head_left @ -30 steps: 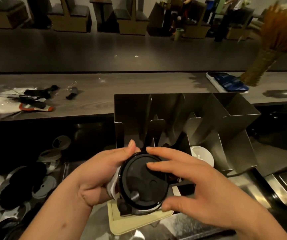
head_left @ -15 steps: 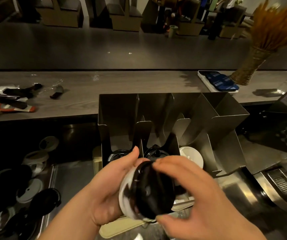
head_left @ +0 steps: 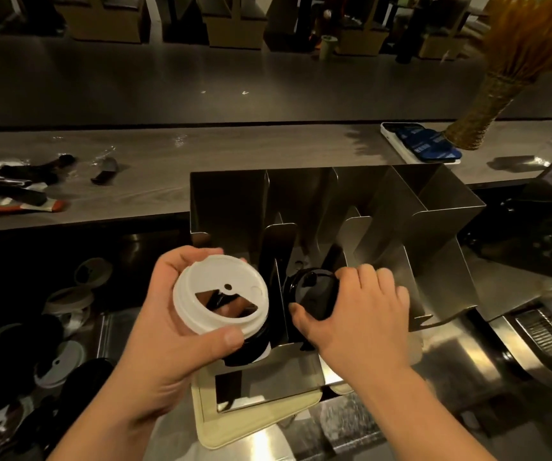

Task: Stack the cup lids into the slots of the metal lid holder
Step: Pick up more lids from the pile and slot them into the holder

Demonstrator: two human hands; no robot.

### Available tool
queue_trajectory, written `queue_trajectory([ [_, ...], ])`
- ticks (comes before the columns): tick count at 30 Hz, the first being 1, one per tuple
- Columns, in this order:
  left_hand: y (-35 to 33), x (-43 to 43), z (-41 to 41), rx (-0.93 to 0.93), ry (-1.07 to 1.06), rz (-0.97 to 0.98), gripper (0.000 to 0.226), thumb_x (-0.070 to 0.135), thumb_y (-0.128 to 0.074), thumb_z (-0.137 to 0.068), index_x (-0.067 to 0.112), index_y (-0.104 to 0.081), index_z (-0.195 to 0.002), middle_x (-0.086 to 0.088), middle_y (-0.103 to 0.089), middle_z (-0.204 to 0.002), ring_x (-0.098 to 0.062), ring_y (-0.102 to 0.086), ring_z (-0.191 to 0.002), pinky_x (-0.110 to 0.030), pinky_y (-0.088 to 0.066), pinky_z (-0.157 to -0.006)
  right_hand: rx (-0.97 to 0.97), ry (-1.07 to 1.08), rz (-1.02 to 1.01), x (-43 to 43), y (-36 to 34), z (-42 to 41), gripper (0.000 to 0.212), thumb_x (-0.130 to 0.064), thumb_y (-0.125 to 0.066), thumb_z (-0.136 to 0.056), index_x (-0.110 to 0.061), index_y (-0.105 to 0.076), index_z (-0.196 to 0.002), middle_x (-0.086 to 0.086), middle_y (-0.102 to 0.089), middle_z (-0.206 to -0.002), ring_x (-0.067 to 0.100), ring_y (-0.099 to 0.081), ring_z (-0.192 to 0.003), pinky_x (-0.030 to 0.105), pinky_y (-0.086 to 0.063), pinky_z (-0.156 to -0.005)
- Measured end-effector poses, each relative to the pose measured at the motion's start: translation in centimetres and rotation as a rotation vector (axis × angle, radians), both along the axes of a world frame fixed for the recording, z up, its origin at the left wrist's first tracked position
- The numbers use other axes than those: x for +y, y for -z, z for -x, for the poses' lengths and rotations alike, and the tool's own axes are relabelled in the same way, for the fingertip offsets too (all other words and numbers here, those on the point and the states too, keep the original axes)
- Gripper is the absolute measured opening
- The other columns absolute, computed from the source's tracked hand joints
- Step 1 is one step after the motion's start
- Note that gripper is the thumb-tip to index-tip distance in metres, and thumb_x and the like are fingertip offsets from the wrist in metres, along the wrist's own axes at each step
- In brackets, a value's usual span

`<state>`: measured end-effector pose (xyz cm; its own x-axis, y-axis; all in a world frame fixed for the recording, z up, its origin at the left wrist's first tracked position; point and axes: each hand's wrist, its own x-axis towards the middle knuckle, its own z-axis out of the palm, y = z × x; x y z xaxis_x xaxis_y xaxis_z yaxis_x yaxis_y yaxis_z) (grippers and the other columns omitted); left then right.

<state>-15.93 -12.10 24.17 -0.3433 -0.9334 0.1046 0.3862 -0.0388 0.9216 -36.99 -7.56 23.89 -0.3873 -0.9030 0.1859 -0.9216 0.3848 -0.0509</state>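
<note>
Separated since the previous frame: left hand [head_left: 168, 341] clamps the white lid [head_left: 211, 271], thumb and fingers curled round its rim, over the metal lid holder's [head_left: 434, 211] left slot. Right hand [head_left: 358, 314] grips the black lid [head_left: 314, 296] in the second slot, mid-counter.

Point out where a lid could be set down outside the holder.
Bare counter lies between the tools and the phone, behind the holder. The steel top right of the right hand is bare too. Lower left is crowded with loose lids.
</note>
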Motion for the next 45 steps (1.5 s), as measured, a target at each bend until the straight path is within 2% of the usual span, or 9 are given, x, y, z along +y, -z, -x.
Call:
queue_trajectory([
  [10, 1.1, 0.2, -1.3, -0.214, -0.128, 0.169, 0.084, 0.026, -0.085, -0.048, 0.030, -0.048, -0.124, 0.004, -0.062, -0.123, -0.017, -0.063, -0.114, -0.023, -0.055, -0.087, 0.117, 0.011, -0.135, -1.3, 0.7, -0.2, 0.092, -0.092, -0.023, -0.072, -0.017, -0.068, -0.101, 0.006, -0.054, -0.120, 0.030, -0.038, -0.122, 0.049, -0.034, -0.094],
  [17, 0.7, 0.5, -1.7, 0.006, 0.059, -0.055, 0.085, 0.043, -0.093, -0.054, 0.022, -0.057, -0.128, -0.013, -0.060, -0.134, -0.035, -0.064, -0.114, -0.039, -0.058, -0.085, 0.027, 0.020, -0.076, -0.8, 0.5, 0.9, 0.085, -0.089, -0.020, -0.076, -0.027, -0.065, -0.114, 0.003, -0.051, -0.134, 0.029, -0.035, -0.128, 0.048, -0.035, -0.096],
  [21, 0.0, 1.1, -1.8, 0.104, 0.137, -0.374, 0.087, 0.071, -0.083, -0.052, 0.031, -0.065, -0.128, -0.012, -0.065, -0.131, -0.036, -0.064, -0.117, -0.047, -0.057, -0.090, -0.385, -0.251, 0.240, 0.0, -1.9, -0.2, 0.048, -0.065, -0.055, -0.080, -0.034, -0.060, -0.116, -0.015, -0.049, -0.130, 0.008, -0.034, -0.130, 0.039, -0.037, -0.104],
  [25, -1.1, 1.5, -1.6, 0.037, 0.278, -0.570, 0.082, 0.077, -0.075, -0.055, 0.021, -0.074, -0.115, -0.018, -0.069, -0.122, -0.037, -0.066, -0.113, -0.063, -0.044, -0.103, -0.810, -0.653, -0.008, 1.5, -5.3, -3.0, 0.059, -0.055, -0.080, -0.070, -0.046, -0.052, -0.122, -0.032, -0.040, -0.138, -0.001, -0.034, -0.138, 0.017, -0.037, -0.105],
  [29, -1.1, 2.0, -1.6, -0.017, 0.327, -0.666, 0.065, 0.064, -0.054, -0.069, 0.013, -0.079, -0.100, -0.019, -0.074, -0.109, -0.034, -0.071, -0.100, -0.056, -0.044, -0.106, -0.718, -0.774, -0.104, 1.9, -4.1, -4.3, 0.064, -0.055, -0.081, -0.070, -0.052, -0.046, -0.124, -0.040, -0.032, -0.140, -0.009, -0.029, -0.138, 0.003, -0.029, -0.103],
  [33, -1.0, 2.0, -1.4, -0.008, 0.324, -0.651, 0.072, 0.070, -0.042, -0.073, 0.018, -0.078, -0.107, -0.019, -0.071, -0.117, -0.038, -0.068, -0.107, -0.056, -0.047, -0.102, -0.651, -0.819, 0.024, 1.9, -3.2, -4.5, 0.063, -0.050, -0.082, -0.071, -0.040, -0.053, -0.126, -0.031, -0.040, -0.139, 0.001, -0.039, -0.135, 0.012, -0.036, -0.104],
  [36, -0.9, 1.8, -0.7, -0.034, 0.335, -0.564, 0.072, 0.079, -0.039, -0.081, 0.025, -0.072, -0.115, -0.020, -0.068, -0.122, -0.044, -0.067, -0.104, -0.055, -0.055, -0.084, -0.743, -0.729, 0.222, 2.2, -4.3, -2.5, 0.059, -0.033, -0.084, -0.065, -0.030, -0.058, -0.118, -0.013, -0.051, -0.134, 0.016, -0.050, -0.129, 0.022, -0.043, -0.099],
  [39, -0.6, 1.2, 0.1, -0.046, 0.202, -0.491, 0.050, 0.058, -0.052, -0.091, 0.013, -0.072, -0.103, -0.020, -0.069, -0.108, -0.039, -0.067, -0.090, -0.045, -0.057, -0.070, -0.738, -0.470, 0.393, 2.8, -5.5, 2.0, 0.060, -0.028, -0.080, -0.067, -0.031, -0.053, -0.120, -0.013, -0.054, -0.127, 0.010, -0.055, -0.115, 0.019, -0.047, -0.088],
  [45, -0.2, 0.9, 2.9, -0.101, 0.131, -0.378, 0.022, 0.028, -0.061, -0.079, 0.009, -0.067, -0.089, -0.014, -0.061, -0.088, -0.026, -0.058, -0.079, -0.039, -0.049, -0.068, -0.208, -0.149, 0.004, 2.7, -3.6, 8.7, 0.059, -0.043, -0.077, -0.070, -0.036, -0.048, -0.121, -0.021, -0.045, -0.113, 0.009, -0.044, -0.114, 0.037, -0.023, -0.103],
])
